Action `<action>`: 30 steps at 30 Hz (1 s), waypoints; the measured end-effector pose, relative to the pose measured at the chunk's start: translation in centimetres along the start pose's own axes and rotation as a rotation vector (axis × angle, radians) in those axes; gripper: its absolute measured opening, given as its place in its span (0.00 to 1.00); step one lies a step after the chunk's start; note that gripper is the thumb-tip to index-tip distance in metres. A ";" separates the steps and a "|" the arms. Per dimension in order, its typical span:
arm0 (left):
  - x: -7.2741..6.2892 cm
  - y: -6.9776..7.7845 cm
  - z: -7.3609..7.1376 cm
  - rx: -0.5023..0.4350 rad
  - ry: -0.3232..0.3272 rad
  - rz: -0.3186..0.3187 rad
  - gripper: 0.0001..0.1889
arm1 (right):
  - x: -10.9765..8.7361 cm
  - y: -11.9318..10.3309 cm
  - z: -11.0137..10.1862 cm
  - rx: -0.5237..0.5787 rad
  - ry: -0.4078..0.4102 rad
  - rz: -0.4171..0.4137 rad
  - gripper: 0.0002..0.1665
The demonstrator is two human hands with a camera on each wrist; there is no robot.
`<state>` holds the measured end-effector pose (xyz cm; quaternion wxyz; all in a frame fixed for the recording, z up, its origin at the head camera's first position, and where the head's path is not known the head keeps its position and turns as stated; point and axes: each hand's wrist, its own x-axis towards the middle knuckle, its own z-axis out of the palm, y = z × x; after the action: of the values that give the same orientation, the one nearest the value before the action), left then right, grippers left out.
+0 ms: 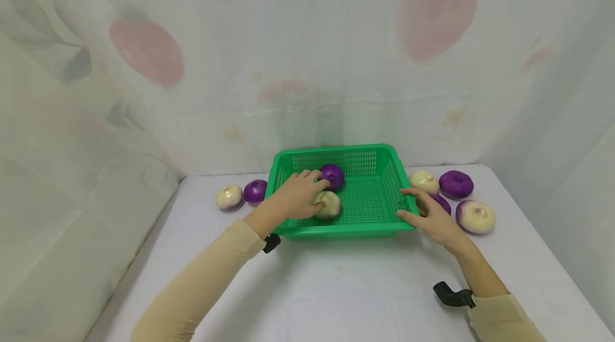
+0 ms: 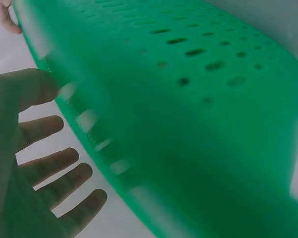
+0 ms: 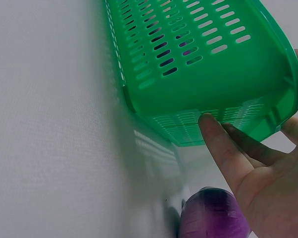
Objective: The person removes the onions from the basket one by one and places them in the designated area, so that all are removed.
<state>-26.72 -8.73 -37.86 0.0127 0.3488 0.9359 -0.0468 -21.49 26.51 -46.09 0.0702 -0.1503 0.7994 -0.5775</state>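
A green slotted plastic basket (image 1: 365,229) stands on the table. Inside it lie a white turnip (image 1: 329,205) and, behind that, a round purple vegetable (image 1: 333,176). My left hand (image 1: 300,195) reaches over the basket's left side, its thumb by the white turnip and its fingers near the purple one. In the left wrist view this hand's fingers (image 2: 65,161) look fairly straight and spread. With fingers on both sides of the wall, my right hand (image 1: 430,219) holds the basket's right rim. In the right wrist view, fingertips (image 3: 207,119) touch the outer wall.
Left of the basket lie a white turnip (image 1: 229,197) and a purple vegetable (image 1: 255,191). At its right are two whitish turnips (image 1: 475,217) and two purple vegetables (image 1: 456,184), one partly behind my right hand. A patterned curtain (image 1: 326,54) hangs behind the table.
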 end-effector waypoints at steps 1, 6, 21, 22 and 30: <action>0.2 0.1 0.2 0.001 -0.007 0.000 0.27 | 0.0 0.0 0.0 0.000 0.000 0.000 0.37; 0.9 0.5 1.2 0.005 -0.036 -0.009 0.28 | 0.1 0.0 0.0 -0.005 0.003 0.002 0.37; 2.5 0.8 3.6 -0.045 -0.092 -0.038 0.30 | -0.1 -0.1 0.0 -0.004 0.013 0.008 0.37; 2.5 0.9 3.7 -0.055 -0.103 -0.044 0.31 | -0.1 -0.1 0.0 -0.006 0.010 0.006 0.38; 2.9 1.7 4.3 -0.133 -0.153 -0.070 0.33 | 0.0 -0.2 0.1 0.001 0.015 0.012 0.38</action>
<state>-27.88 -5.97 -42.48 0.1056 0.3095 0.9449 -0.0115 -21.40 26.34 -45.94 0.0680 -0.1411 0.8004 -0.5787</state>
